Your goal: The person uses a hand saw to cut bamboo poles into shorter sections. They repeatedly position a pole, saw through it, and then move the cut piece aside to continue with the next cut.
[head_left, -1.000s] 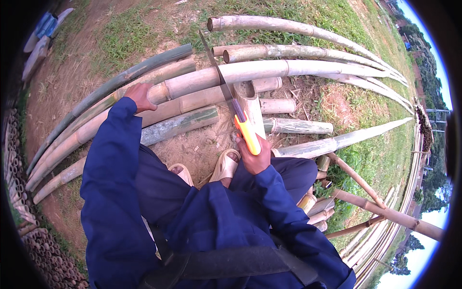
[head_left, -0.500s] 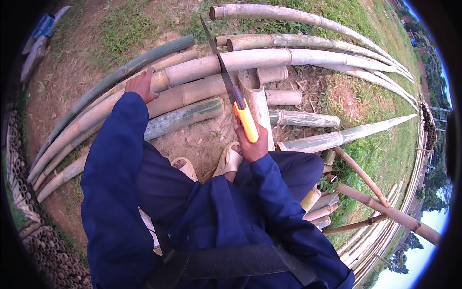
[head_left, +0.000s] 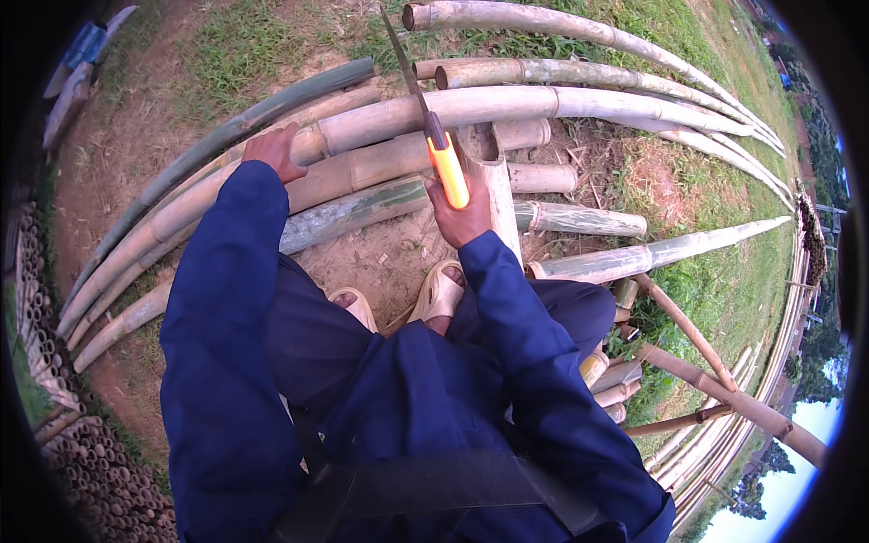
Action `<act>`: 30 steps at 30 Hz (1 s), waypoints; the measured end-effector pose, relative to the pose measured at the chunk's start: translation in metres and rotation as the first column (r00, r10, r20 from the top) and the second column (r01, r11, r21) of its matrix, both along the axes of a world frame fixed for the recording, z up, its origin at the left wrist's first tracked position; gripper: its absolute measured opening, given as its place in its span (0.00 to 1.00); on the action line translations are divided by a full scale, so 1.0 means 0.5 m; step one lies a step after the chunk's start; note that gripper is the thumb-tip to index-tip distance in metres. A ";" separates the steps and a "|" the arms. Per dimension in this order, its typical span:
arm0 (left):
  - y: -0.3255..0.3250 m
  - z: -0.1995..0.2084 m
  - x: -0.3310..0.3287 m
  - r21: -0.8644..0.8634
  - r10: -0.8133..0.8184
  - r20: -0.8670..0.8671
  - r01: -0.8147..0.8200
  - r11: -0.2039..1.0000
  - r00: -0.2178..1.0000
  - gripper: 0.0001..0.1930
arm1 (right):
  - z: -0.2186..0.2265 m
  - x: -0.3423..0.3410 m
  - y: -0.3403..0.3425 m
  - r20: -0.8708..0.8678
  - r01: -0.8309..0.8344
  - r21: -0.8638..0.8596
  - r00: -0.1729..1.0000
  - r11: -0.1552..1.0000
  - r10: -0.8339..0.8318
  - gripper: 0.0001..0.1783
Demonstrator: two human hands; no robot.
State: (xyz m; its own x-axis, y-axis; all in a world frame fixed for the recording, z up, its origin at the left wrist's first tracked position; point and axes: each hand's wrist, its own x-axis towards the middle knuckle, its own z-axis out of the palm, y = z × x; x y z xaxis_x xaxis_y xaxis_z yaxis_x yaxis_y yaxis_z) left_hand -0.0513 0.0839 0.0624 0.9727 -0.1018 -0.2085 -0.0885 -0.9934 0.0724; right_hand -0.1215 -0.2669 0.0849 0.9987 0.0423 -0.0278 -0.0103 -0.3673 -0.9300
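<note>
My right hand [head_left: 463, 206] is closed round the orange handle of a handsaw [head_left: 447, 170]. The saw's dark blade lies across a long pale bamboo pole [head_left: 507, 101] and points away from me. On that same pole, left of the blade, my left hand [head_left: 274, 152] grips with the fingers over its top and the thumb on the near side. Whether the blade has cut into the pole cannot be made out. Just right of the saw, a thick bamboo piece with a hollow end [head_left: 491, 167] stands between my feet and the pole, close against it.
Shorter cut bamboo lengths [head_left: 353, 217] lie nearer my sandalled feet. Beyond the pole are more long poles [head_left: 561, 27] on grass. A bamboo frame [head_left: 715, 398] stands to my right. At lower left is a big stack of bamboo [head_left: 109, 480].
My right hand has pushed the handsaw forward, away from me, so the handle is now closer to the pole. My left hand stays on the pole. The view has shifted slightly.
</note>
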 end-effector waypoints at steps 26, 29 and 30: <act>0.034 -0.048 0.008 0.002 0.049 -0.049 -0.049 0.999 0.998 0.36 | 0.119 -0.307 -0.133 0.144 -0.079 -0.146 0.984 0.986 0.101 0.09; 0.009 -0.043 -0.005 0.006 0.011 -0.114 -0.010 1.000 0.993 0.38 | 0.156 -0.336 -0.170 0.261 -0.047 -0.247 0.959 0.968 0.113 0.10; 0.005 -0.042 -0.020 0.002 0.004 -0.123 -0.004 1.000 0.992 0.38 | 0.160 -0.347 -0.178 0.276 -0.022 -0.248 0.957 0.969 0.093 0.10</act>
